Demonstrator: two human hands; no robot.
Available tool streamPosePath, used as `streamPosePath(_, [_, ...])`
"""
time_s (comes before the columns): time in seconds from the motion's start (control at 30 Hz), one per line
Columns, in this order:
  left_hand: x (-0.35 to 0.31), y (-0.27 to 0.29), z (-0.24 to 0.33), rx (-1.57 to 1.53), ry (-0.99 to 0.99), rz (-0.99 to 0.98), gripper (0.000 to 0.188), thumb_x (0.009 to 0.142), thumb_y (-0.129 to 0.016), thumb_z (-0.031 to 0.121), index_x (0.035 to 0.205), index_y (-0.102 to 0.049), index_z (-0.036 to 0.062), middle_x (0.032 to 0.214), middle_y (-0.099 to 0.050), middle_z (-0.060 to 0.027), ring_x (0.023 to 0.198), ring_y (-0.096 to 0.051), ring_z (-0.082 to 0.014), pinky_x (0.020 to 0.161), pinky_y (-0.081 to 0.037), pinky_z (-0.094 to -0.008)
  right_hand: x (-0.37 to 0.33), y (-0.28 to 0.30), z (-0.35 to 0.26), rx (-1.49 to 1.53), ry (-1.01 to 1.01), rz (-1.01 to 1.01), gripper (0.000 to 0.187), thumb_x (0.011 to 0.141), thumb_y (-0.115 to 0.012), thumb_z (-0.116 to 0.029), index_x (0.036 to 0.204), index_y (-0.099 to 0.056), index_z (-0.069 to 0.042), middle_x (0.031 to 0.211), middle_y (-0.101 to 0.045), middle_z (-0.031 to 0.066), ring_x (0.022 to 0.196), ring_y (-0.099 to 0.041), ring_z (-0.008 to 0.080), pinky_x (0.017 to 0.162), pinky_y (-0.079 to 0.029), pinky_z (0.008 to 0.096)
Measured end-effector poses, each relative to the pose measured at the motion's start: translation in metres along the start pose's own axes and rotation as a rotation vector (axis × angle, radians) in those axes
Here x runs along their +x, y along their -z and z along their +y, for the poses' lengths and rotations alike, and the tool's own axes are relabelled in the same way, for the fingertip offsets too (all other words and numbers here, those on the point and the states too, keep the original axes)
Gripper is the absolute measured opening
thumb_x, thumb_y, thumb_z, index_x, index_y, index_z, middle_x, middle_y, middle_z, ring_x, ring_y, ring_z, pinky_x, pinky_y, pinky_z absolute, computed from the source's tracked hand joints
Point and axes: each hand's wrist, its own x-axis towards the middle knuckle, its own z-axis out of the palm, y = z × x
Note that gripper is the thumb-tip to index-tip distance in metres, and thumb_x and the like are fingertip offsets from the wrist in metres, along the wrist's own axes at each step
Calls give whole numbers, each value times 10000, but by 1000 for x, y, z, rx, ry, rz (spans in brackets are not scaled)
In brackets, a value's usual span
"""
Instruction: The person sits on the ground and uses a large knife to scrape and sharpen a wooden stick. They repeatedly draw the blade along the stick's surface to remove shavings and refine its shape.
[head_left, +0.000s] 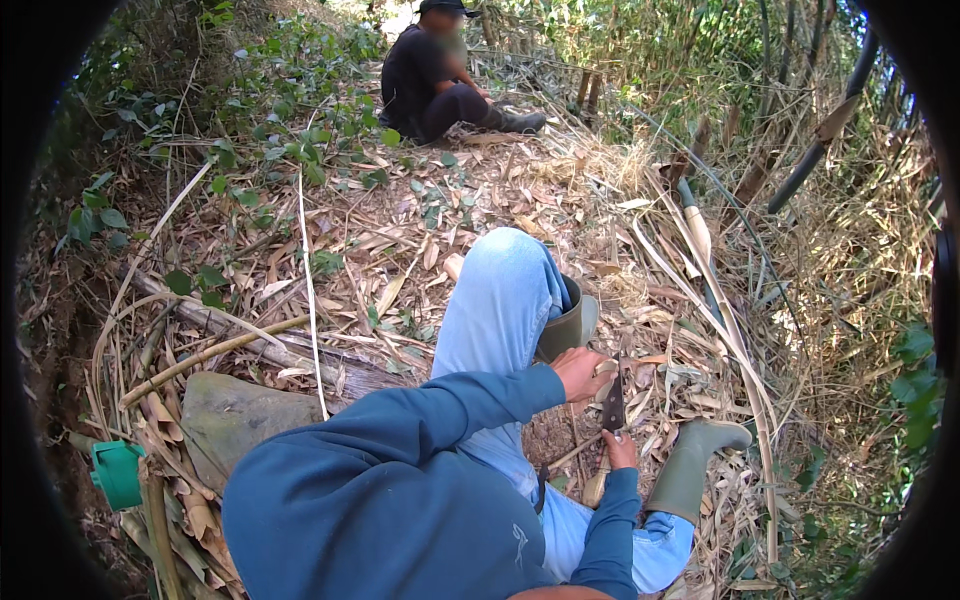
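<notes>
In front of my bent knee, my left hand (583,375) is closed, its fingers curled inward. Something pale shows at its fingertips, too small to make out. Just below and to the right, my right hand (621,450) grips a knife (613,404) at its lower end. The knife's dark, broad blade points up and away, close beside my left fingers. Both hands are between my legs, which wear light blue jeans (497,290) and olive rubber boots (685,470).
Dry leaves and bamboo litter (400,220) cover the ground. Long split bamboo strips (735,350) lie to the right. On the left are a flat rock (235,420), a log (340,370) and a green plastic container (117,474). Another person (420,85) sits farther off.
</notes>
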Motion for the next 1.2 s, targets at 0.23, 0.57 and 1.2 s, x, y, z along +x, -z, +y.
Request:
streamPosePath(0.23, [5,-2,4,-25,-41,171,230,882,-666,273,1001,-723,85,702,-640,-254,706,-651,-434,662,-525,-475,-28,-10,-24,129,165,149,217,908,-661,-228,904,-559,-37,630,-559,71,433,-544,180,387,-448,313])
streamPosePath(0.57, [2,4,10,-164,-119,130,302,865,-713,320,1046,-741,80,743,-654,-252,707,-663,-407,659,-525,-433,-117,-56,-116,277,390,317,217,937,-624,-179,1016,-552,10,775,-544,53,620,-547,121,482,-480,260])
streamPosePath(1.2, [10,-10,15,-140,-195,35,263,859,-731,287,1051,-749,110,841,-701,-195,699,-691,-334,645,-527,-388,-180,-70,-151,146,642,402,248,879,-698,-174,1015,-606,11,746,-629,55,647,-585,106,602,-472,264])
